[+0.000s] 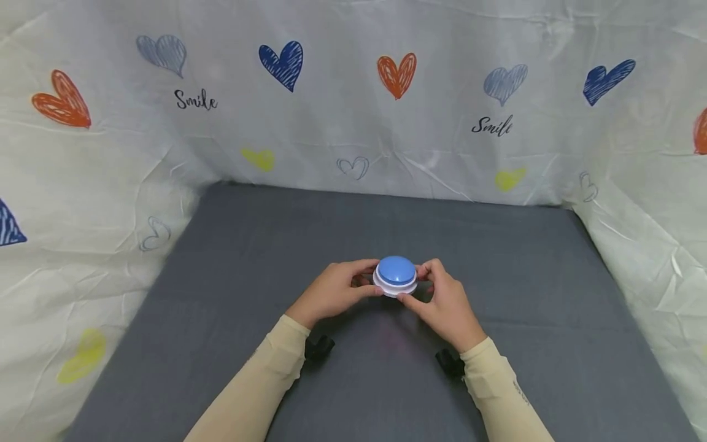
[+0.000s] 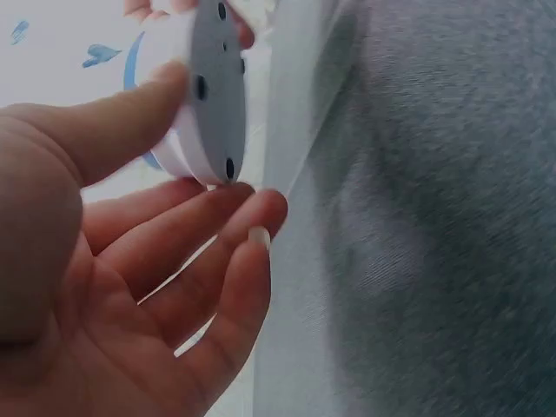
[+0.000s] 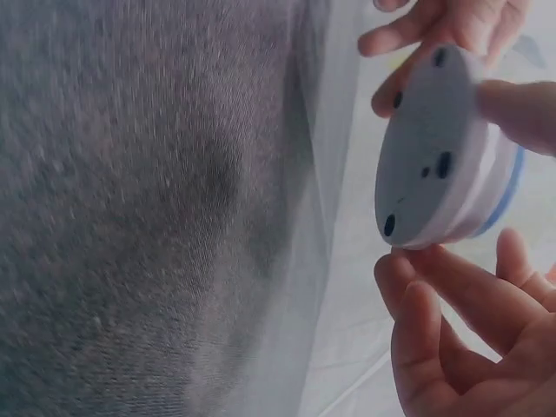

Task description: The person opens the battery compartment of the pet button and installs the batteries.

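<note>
A round push button [image 1: 396,271] with a blue dome on a white base is held between both hands, lifted off the grey cloth. My left hand [image 1: 338,291] pinches its left side with thumb and fingers. From the other side my right hand [image 1: 446,301] grips the rim, thumb at the front. The left wrist view shows the flat white underside of the button [image 2: 219,104], dotted with dark round holes or screws; the left thumb presses the base's side. In the right wrist view the same underside [image 3: 421,156] faces the camera, with fingers at both edges.
A dark grey cloth [image 1: 265,245] covers the table. White sheeting [image 1: 331,123] printed with hearts and "Smile" rises behind it and along both sides. A black strap-like device [image 1: 319,348] is at the left wrist, and a similar one [image 1: 450,363] at the right.
</note>
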{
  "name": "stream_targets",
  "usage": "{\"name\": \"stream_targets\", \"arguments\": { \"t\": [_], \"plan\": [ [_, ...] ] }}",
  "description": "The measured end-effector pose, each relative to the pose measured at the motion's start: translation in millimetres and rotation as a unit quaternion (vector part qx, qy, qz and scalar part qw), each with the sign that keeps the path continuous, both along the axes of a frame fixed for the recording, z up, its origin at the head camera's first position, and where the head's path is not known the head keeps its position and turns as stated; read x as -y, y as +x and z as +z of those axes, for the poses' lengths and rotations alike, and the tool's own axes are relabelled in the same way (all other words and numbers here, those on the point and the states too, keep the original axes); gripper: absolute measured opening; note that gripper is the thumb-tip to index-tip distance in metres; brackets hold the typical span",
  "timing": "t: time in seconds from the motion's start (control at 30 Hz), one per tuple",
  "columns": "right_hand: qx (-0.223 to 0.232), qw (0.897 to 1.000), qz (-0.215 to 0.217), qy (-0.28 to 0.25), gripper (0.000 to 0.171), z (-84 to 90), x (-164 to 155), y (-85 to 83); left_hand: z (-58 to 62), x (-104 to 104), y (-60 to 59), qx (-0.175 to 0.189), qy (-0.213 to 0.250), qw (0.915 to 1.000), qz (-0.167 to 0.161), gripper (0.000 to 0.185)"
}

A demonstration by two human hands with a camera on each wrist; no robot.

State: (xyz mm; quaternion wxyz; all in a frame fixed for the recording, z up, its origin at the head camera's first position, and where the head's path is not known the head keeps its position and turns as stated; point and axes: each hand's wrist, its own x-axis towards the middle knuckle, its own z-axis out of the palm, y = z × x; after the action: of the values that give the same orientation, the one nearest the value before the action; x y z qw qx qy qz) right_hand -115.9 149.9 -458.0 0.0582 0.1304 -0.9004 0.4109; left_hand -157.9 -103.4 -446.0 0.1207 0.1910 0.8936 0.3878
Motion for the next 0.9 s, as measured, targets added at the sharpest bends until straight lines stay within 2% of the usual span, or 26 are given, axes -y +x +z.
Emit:
{"name": "stream_targets", "arguments": {
  "t": [0.1,0.23,0.47,0.73,0.9],
  "plan": [
    [-0.006,0.999,-0.002,0.034,0.054,-3.3,0,-4.4,-3.8,-6,-1.5,-0.03,-0.039,0.9988,0.003,0.061],
    [-0.019,0.996,-0.009,0.082,0.056,-8.1,3,-5.3,-6.3,-13,-0.2,-0.054,-0.089,0.9945,0.013,0.061],
    [-0.028,0.992,-0.018,0.118,0.057,-9.2,10,-4.9,-5.3,-19,6.8,-0.102,-0.158,0.9821,0.012,0.059],
    [-0.014,0.991,-0.021,0.13,0.057,-10.2,13,-4.9,-6.1,-21,11.2,-0.134,-0.18,0.9745,0.015,0.058],
    [0.007,0.992,-0.009,0.123,0.057,-10.3,11,-6.3,-7.9,-20,11.6,-0.134,-0.177,0.9749,0.013,0.061]
  ]
}}
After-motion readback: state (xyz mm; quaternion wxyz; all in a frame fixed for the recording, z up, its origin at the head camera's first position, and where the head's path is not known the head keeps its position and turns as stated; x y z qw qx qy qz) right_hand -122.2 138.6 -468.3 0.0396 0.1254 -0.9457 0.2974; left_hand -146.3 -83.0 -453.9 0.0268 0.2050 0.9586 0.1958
